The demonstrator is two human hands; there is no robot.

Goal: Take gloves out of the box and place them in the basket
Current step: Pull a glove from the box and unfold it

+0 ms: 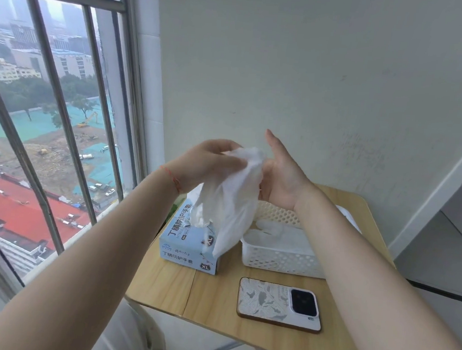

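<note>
White, crumpled glove (pixel 233 200) hangs limp from left hand (pixel 208 164).

1. Lit by soft, grey daylight from the tall barred window (pixel 50 100) at nine o'clock; hazy and washed out beyond the glass.
2. Evenly bright across the pale plaster wall (pixel 328 80); faint shadows only.
3. Slightly blurred at the crumpled white glove (pixel 236 192).
4. Bowed by wide-angle distortion toward the edges, window bars visibly curved.

Box (pixel 188 240) left of basket (pixel 278 257); phone (pixel 279 304) in front.
</note>
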